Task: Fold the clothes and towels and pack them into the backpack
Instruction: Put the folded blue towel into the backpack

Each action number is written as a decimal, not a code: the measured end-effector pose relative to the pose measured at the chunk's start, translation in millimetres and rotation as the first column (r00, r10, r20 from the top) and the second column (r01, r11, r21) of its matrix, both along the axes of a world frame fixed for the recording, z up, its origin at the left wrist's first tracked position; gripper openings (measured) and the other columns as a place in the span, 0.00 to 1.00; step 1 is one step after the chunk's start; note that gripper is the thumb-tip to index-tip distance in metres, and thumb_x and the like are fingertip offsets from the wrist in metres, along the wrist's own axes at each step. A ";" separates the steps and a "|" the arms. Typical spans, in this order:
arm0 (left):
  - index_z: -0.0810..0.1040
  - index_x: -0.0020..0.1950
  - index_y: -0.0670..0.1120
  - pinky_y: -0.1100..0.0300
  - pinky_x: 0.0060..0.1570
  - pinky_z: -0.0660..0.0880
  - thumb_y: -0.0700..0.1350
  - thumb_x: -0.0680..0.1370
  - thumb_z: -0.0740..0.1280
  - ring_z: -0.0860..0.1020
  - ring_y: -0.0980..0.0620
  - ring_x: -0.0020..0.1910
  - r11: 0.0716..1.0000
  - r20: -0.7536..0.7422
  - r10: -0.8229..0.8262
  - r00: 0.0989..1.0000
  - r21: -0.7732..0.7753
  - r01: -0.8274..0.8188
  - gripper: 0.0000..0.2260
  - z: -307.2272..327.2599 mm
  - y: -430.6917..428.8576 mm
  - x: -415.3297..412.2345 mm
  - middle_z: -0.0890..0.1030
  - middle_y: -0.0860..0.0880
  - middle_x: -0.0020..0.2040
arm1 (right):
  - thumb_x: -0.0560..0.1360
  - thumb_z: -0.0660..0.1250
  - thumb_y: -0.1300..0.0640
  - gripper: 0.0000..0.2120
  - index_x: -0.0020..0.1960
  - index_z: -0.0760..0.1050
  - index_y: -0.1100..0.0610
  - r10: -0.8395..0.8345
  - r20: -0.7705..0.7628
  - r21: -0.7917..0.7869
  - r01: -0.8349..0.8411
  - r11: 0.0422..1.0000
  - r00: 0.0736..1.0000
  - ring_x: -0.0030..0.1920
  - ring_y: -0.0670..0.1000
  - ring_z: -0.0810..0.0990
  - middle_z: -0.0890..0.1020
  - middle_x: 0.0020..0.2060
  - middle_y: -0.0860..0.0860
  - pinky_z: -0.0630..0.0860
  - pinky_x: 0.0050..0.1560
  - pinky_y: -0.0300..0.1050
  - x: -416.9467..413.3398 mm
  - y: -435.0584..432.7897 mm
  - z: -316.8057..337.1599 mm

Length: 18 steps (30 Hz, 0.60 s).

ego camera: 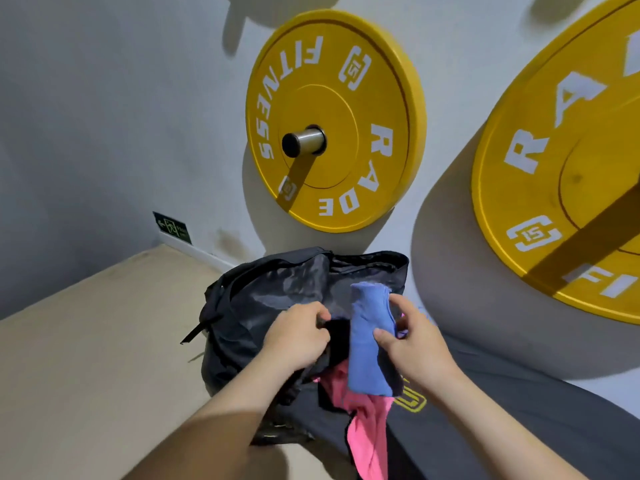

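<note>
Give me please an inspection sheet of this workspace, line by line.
Surface: beige floor; dark mat at the right.
Job's things: black backpack open on the floor; folded blue towel at its opening; pink garment crumpled at the mat's edge.
Clutter: nothing seen.
Hands: left hand grips the backpack's edge; right hand holds the towel.
Cables: nothing seen.
Surroundings: yellow plate on a wall peg; second plate right of it; exit sign low down.

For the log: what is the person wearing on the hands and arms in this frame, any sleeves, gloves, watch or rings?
Nothing worn shows. The left hand and right hand are bare, with no gloves, rings or tape. Both forearms are uncovered right to the frame's lower edge: no sleeve cuff, watch, bracelet or strap is in view.
</note>
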State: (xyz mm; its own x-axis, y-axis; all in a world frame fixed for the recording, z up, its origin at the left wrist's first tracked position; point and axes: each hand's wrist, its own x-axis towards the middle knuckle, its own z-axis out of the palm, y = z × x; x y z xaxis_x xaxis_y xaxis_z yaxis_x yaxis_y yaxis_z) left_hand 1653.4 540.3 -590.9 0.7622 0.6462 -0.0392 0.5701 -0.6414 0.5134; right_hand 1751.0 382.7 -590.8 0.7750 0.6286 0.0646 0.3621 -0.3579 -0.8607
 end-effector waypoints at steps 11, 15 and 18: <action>0.39 0.76 0.61 0.53 0.52 0.72 0.48 0.76 0.66 0.66 0.43 0.64 0.944 -0.478 0.108 0.871 0.324 0.061 0.40 -87.5 53.6 66.1 0.58 0.43 0.68 | 0.74 0.66 0.54 0.19 0.64 0.67 0.48 0.020 0.203 -0.217 0.025 0.976 0.979 0.53 0.56 0.78 0.80 0.50 0.49 0.70 0.45 0.47 85.4 110.8 -64.2; 0.66 0.70 0.57 0.52 0.41 0.70 0.36 0.76 0.61 0.74 0.41 0.45 0.926 -0.484 0.035 0.874 0.345 0.153 0.26 -44.7 77.9 67.6 0.63 0.41 0.66 | 0.74 0.63 0.55 0.15 0.60 0.68 0.51 0.004 0.299 -0.387 0.117 0.915 0.954 0.51 0.57 0.78 0.81 0.49 0.51 0.68 0.39 0.47 96.5 102.7 -103.8; 0.75 0.64 0.55 0.50 0.45 0.74 0.41 0.78 0.59 0.76 0.38 0.44 0.866 -0.198 0.184 0.963 0.496 -0.064 0.18 -10.7 109.8 40.2 0.67 0.44 0.56 | 0.73 0.62 0.56 0.12 0.56 0.69 0.52 -0.001 0.298 -0.389 0.123 0.913 0.955 0.44 0.57 0.77 0.81 0.45 0.52 0.67 0.35 0.47 104.8 96.7 -117.0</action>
